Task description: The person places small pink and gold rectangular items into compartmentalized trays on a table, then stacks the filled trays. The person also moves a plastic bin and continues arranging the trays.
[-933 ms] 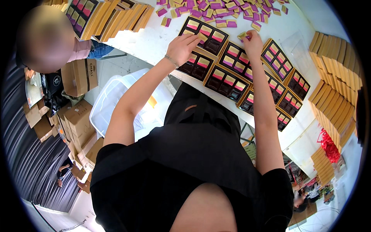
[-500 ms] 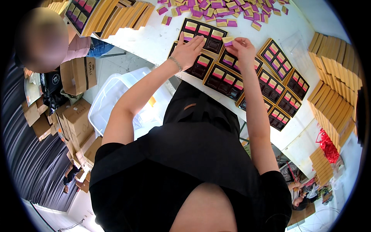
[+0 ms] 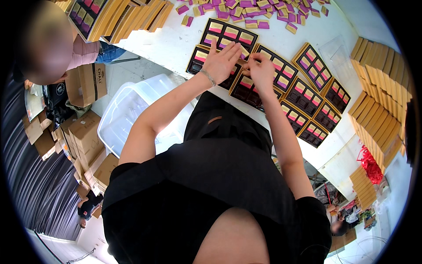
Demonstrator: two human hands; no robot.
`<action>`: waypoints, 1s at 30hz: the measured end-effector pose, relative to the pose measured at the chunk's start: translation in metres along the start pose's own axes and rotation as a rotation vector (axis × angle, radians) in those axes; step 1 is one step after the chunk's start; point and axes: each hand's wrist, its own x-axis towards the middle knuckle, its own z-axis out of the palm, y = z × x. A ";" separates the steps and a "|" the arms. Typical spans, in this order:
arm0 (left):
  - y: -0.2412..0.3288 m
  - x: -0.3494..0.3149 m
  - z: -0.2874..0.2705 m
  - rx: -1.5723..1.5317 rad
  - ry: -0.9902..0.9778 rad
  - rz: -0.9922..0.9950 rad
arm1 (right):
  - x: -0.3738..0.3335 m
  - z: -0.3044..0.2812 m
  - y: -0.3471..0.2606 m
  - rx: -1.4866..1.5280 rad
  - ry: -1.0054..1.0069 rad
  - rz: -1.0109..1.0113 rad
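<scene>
My left hand (image 3: 219, 67) lies flat with its fingers stretched over the lower edge of a gold-rimmed box with a black compartment tray (image 3: 248, 38). Gold-and-pink and gold-and-purple packets sit in that tray's compartments. A gold-and-purple packet (image 3: 243, 53) shows just beyond my left fingertips, in the tray's lower right corner. Beside it, my right hand (image 3: 260, 74) has its fingers curled close together; whether anything is between them is hidden. Under the right hand is another box (image 3: 244, 91) with some dark compartments showing. A neighbouring box (image 3: 281, 70) to the right holds several packets.
More filled boxes (image 3: 304, 96) stretch along the table's right part. Loose packets (image 3: 263, 9) lie heaped at the far side. Stacked gold boxes stand left (image 3: 140, 17) and right (image 3: 378, 70). A clear plastic bin (image 3: 127, 114) is below left, near cardboard cartons (image 3: 85, 132). Another person sits upper left.
My right hand has moved left and nearer, beside my left fingertips. The packet it held is no longer visible in it; a purple packet now shows in the far tray's corner.
</scene>
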 end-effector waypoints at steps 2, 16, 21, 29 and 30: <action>0.000 0.002 0.001 0.053 0.018 0.088 | 0.040 -0.013 0.015 -0.269 0.158 -0.397; 0.033 0.013 -0.003 -0.012 -0.234 -0.126 | 0.153 -0.054 -0.003 -0.870 0.185 -0.859; 0.040 0.021 -0.005 -0.031 -0.222 -0.189 | 0.134 -0.057 -0.013 0.080 -0.042 -0.213; 0.002 0.018 -0.020 -1.310 0.258 -0.622 | 0.036 -0.021 -0.021 0.206 -0.434 -0.139; -0.004 0.011 -0.029 -1.335 0.208 -0.651 | 0.021 -0.013 -0.022 0.226 -0.473 -0.099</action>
